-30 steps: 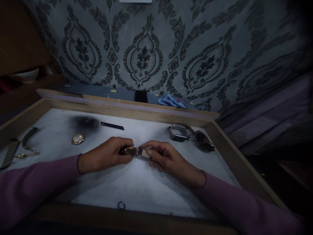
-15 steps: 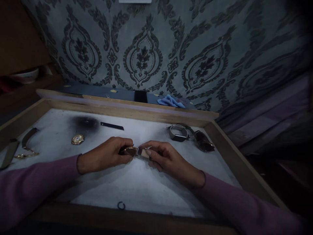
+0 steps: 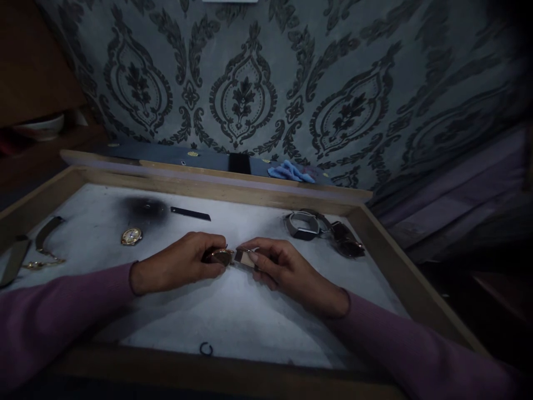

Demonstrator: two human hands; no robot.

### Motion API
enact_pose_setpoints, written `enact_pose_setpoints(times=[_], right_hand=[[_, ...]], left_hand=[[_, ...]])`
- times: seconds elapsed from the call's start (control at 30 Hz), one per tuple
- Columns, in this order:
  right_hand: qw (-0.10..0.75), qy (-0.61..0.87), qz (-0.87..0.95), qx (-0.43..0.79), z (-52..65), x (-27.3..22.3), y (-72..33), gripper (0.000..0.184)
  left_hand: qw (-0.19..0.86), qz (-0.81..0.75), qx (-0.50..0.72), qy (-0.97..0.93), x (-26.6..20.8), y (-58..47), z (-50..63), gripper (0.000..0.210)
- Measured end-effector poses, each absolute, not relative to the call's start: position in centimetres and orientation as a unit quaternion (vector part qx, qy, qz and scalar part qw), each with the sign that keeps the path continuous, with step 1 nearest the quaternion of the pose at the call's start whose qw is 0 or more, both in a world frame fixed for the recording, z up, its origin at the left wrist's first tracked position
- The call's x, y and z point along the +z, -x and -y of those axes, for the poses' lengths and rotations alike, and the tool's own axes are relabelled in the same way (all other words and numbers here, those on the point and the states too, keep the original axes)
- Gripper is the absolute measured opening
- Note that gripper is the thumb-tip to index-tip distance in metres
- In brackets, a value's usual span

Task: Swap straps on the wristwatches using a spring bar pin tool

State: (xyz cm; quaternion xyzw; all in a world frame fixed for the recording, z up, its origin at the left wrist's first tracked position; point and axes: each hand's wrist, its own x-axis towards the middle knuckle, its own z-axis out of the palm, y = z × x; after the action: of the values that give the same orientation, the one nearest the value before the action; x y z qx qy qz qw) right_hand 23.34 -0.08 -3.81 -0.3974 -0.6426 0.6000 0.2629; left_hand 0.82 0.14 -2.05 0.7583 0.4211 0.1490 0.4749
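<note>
Over the middle of the white-lined tray [image 3: 275,344], my left hand [image 3: 179,264] grips a round, gold-rimmed watch case [image 3: 220,256] between thumb and fingers. My right hand [image 3: 293,272] pinches a brown and beige watch strap piece [image 3: 245,258] close to the case's right side. Whether strap and case are joined I cannot tell. Left of my left hand lies a gold-rimmed watch head [image 3: 131,236] without a strap. A dark flat blade-like strip [image 3: 190,213] rests behind my hands.
A silver and black watch [image 3: 303,225] and a dark-strapped watch [image 3: 348,247] lie at the right. Strap pieces [image 3: 46,236] and a gold bracelet [image 3: 44,262] lie at the left. Near the front edge is a small dark open ring [image 3: 206,349]. A blue cloth [image 3: 290,171] sits behind the tray.
</note>
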Motion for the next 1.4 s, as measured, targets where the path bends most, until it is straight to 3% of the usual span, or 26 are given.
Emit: enact_pose_setpoints(times=[1.4], right_hand=[[0.261,0.401,0.653,0.587,0.37,-3.84,-23.29,0.032]], left_hand=[[0.476,-0.420,0.136,-0.761,-2.56,-0.65,-0.28,0.006]])
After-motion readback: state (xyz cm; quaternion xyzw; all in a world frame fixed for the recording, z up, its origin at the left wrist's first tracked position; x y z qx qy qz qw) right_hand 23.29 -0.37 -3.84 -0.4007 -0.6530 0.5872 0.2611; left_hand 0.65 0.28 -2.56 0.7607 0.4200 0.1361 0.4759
